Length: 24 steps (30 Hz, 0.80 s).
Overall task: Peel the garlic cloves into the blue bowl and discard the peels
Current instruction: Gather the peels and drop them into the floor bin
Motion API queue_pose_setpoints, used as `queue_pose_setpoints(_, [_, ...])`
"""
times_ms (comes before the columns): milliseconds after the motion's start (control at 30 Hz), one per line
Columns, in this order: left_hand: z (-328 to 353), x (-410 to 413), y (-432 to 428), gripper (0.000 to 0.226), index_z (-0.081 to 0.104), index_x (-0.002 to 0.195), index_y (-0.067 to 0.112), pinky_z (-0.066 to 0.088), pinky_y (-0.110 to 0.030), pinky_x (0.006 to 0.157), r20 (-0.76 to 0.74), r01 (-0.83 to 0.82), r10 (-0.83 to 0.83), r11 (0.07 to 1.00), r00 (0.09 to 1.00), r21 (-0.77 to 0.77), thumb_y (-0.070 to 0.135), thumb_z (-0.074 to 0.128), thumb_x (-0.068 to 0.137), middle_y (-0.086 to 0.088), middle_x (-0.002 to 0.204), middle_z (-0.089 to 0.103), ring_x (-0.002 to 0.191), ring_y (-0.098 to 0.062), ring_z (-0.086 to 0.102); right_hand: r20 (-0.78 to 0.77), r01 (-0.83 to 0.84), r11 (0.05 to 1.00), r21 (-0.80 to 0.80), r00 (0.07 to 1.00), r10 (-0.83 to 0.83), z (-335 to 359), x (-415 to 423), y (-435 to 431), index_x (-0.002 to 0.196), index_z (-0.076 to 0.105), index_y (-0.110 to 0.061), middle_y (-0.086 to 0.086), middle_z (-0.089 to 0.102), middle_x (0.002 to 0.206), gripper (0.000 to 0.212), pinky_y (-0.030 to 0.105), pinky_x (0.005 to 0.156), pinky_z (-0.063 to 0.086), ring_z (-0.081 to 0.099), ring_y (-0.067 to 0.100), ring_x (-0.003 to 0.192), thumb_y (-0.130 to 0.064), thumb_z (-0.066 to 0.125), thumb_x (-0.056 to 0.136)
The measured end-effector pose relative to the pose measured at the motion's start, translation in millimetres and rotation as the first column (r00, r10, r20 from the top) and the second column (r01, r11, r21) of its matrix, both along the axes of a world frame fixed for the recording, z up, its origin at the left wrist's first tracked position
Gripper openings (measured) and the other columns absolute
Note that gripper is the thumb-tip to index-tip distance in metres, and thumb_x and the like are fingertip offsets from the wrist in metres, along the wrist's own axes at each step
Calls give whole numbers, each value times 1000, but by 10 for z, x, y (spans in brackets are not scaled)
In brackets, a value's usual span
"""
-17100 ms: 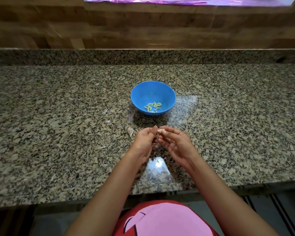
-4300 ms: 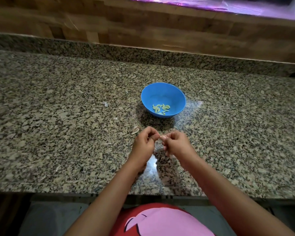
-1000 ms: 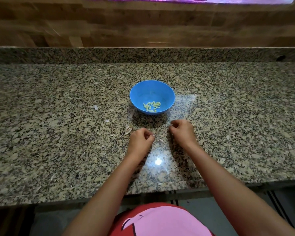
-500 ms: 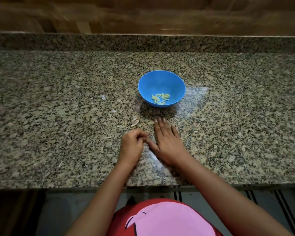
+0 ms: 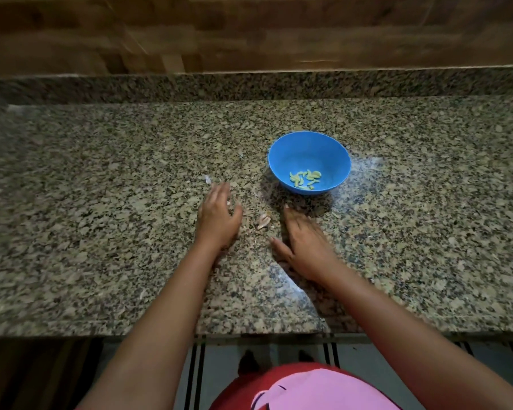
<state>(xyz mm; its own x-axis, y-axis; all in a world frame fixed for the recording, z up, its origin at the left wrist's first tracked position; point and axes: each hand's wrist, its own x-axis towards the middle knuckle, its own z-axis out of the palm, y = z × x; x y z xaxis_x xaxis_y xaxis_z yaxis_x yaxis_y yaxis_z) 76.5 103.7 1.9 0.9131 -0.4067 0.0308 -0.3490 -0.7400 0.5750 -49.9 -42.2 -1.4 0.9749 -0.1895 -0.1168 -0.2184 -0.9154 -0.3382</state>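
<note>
The blue bowl (image 5: 282, 161) stands on the granite counter with several peeled yellowish garlic cloves (image 5: 305, 179) in its bottom. My left hand (image 5: 216, 214) lies flat on the counter with fingers straight, reaching toward a small white peel (image 5: 207, 178) just beyond its fingertips. My right hand (image 5: 302, 241) also lies flat with fingers straight, just in front of the bowl. A pale scrap of garlic peel (image 5: 263, 221) lies between the two hands. Neither hand holds anything that I can see.
The granite counter (image 5: 101, 202) ends in a raised granite lip and a wooden wall (image 5: 249, 34) behind. Its front edge (image 5: 249, 335) runs above a striped floor mat. A few tiny peel bits are scattered on the counter left of the bowl.
My left hand has opened from a curled fist and slid forward and left across the counter. My right hand stays flat. The view has swung left, so the bowl appears further right.
</note>
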Motion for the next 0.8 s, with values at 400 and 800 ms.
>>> queue_pose_setpoints(400, [-187, 612, 120, 66, 3, 150, 13, 1, -36, 116, 35, 96, -110, 957, 993, 273, 47, 27, 99, -8, 158, 3, 146, -22, 1, 47, 40, 999, 30, 998, -41, 180, 369, 334, 151, 5, -13, 6, 17, 157, 76, 37, 118, 16, 18, 18, 144, -56, 31, 94])
queue_pose_setpoints(800, [-256, -479, 385, 56, 11, 150, 19, 0, -31, 118, -15, 330, -335, 920, 942, 213, 45, 14, 100, 2, 158, 9, 145, -12, 2, 135, 91, 990, 111, 985, -106, 115, 34, 301, 150, 15, -12, 7, 21, 156, 66, 33, 117, 15, 17, 17, 144, -45, 36, 98])
